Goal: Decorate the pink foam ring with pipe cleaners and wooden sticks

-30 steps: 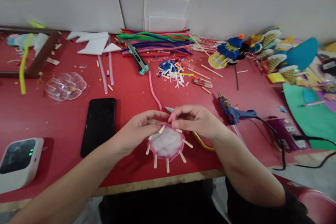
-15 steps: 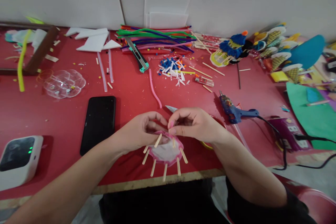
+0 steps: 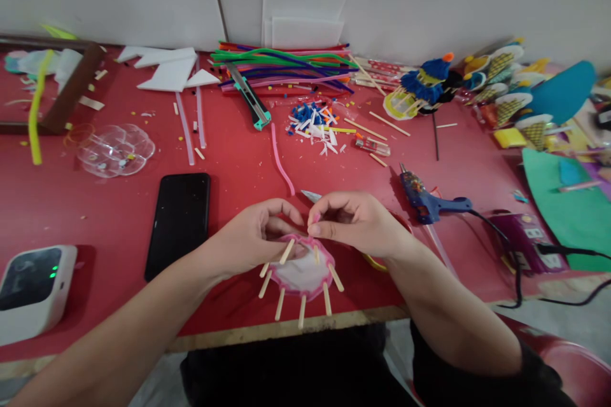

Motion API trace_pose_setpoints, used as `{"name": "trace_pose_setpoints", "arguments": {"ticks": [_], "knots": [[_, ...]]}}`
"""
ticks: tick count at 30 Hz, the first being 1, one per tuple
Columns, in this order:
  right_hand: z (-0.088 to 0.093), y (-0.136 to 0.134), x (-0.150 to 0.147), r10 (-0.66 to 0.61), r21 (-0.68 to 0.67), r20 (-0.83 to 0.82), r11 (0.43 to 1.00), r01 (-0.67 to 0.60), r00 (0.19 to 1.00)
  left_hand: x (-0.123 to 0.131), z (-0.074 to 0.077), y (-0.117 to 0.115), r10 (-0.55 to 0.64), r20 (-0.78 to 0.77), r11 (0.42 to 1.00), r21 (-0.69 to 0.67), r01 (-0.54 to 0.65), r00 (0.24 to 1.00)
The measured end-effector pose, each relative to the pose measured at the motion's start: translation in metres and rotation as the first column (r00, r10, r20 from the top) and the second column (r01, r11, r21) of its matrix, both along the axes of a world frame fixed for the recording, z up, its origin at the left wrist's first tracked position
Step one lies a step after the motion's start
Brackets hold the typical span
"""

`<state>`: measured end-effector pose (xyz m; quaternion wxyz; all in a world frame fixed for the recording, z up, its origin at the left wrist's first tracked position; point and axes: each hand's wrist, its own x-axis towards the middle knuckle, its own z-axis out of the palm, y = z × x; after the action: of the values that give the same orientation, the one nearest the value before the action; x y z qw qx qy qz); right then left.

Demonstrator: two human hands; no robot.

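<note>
My left hand (image 3: pixel 255 238) grips the left rim of a round craft disc (image 3: pixel 303 273), white in the middle with a pink fuzzy border and several short wooden sticks poking out around it. The disc is tilted up off the red table (image 3: pixel 119 210). My right hand (image 3: pixel 356 222) pinches the end of the pink pipe cleaner (image 3: pixel 314 227) at the disc's top rim. Fingers of both hands are curled closed. Behind the hands lies a scissors tip (image 3: pixel 311 196), and a yellow handle shows under my right wrist.
A black phone (image 3: pixel 179 222) lies left of my hands, a white device (image 3: pixel 31 292) at the near left. A blue glue gun (image 3: pixel 424 200) with its cord sits right. A loose pink pipe cleaner (image 3: pixel 280 162), cutter (image 3: pixel 251 102), stick scraps, pipe-cleaner pile (image 3: pixel 286 67) and finished crafts (image 3: pixel 429 86) lie behind.
The disc has tilted up and turned in my hands, its sticks now pointing more toward me. My right hand shifted slightly along the top rim with the pink pipe cleaner.
</note>
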<state>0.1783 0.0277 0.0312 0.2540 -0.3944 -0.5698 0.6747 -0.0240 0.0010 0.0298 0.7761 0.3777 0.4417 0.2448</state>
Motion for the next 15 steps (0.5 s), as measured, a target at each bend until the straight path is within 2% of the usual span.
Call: {"name": "trace_pose_setpoints", "arguments": {"ticks": [5, 8, 12, 15], "knots": [[0.0, 0.002, 0.0, -0.044, -0.046, 0.006, 0.998, 0.044, 0.999, -0.001, -0.002, 0.001, 0.037, 0.037, 0.999, 0.025, -0.038, 0.999], [0.001, 0.003, 0.0, -0.087, -0.103, -0.028, 0.991, 0.084, 0.996, 0.0, 0.002, 0.002, 0.077, 0.078, 0.996, -0.04, -0.074, 0.994], [-0.001, 0.004, -0.001, -0.127, -0.209, -0.095, 0.972, 0.105, 0.987, 0.002, 0.007, 0.005, 0.213, 0.12, 0.962, -0.201, -0.187, 0.97], [-0.006, 0.005, -0.003, -0.199, -0.251, -0.171, 0.956, 0.153, 0.965, 0.004, 0.011, 0.008, 0.356, 0.132, 0.916, -0.247, -0.317, 0.925]]}}
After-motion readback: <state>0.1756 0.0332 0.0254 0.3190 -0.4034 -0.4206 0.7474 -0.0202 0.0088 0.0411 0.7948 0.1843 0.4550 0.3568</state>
